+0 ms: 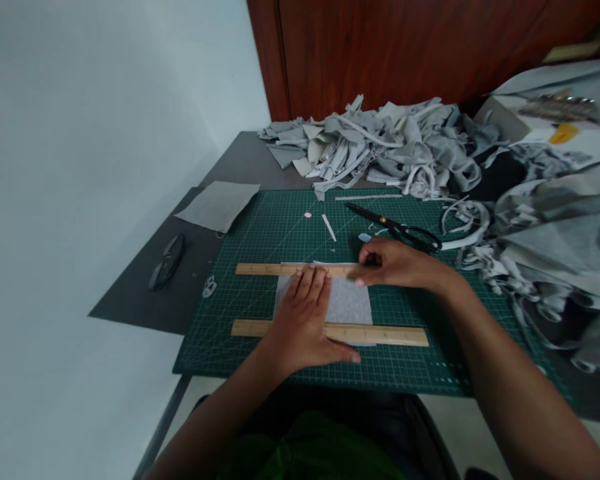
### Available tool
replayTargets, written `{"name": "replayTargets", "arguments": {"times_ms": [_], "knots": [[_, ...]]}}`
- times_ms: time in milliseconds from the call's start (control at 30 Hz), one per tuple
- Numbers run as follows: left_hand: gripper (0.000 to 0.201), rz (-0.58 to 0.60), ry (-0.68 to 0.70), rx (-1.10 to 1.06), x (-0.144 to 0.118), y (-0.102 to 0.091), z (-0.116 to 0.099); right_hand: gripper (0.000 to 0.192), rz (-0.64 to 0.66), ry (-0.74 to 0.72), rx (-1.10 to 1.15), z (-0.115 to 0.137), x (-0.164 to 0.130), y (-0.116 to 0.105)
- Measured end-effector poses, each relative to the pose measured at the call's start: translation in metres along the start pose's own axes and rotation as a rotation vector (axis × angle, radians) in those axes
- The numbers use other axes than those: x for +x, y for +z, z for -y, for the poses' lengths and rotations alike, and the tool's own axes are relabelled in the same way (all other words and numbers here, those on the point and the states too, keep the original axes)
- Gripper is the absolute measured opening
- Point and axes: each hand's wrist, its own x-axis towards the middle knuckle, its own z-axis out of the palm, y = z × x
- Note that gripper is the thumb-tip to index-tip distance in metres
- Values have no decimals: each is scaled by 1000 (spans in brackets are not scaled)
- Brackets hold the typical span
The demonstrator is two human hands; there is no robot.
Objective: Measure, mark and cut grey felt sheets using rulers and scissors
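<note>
My left hand [303, 313] lies flat with spread fingers on a piece of grey fabric [350, 300]. Its fingertips rest on the upper wooden ruler [260, 269], and its palm crosses the lower wooden ruler [390, 334]. Both rulers lie roughly parallel over the fabric, near its far and near edges. At the right part of the upper ruler, my right hand [393, 263] is closed, with bent fingers and thumb on either side of the wood; the ruler's right end is hidden by it. A small light blue piece [365, 237] sits just beyond that hand.
A green cutting mat [245, 300] covers the dark table. Black scissors [387, 223] lie beyond my right hand. Grey fabric scraps [400, 147] heap at the back and right. A grey cloth sheet [223, 205] and glasses [167, 261] are at left, beside the white wall.
</note>
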Motion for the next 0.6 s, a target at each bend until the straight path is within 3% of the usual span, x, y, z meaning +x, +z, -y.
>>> {"name": "replayTargets", "arguments": {"times_ms": [100,600], "knots": [[145,-27,-7,-20,-2,1,-1,40,11,27,-64,6,-9,0],[136,-38,-22,-21,-4,-1,-5,15,-13,66,-150,-8,-16,0]]}}
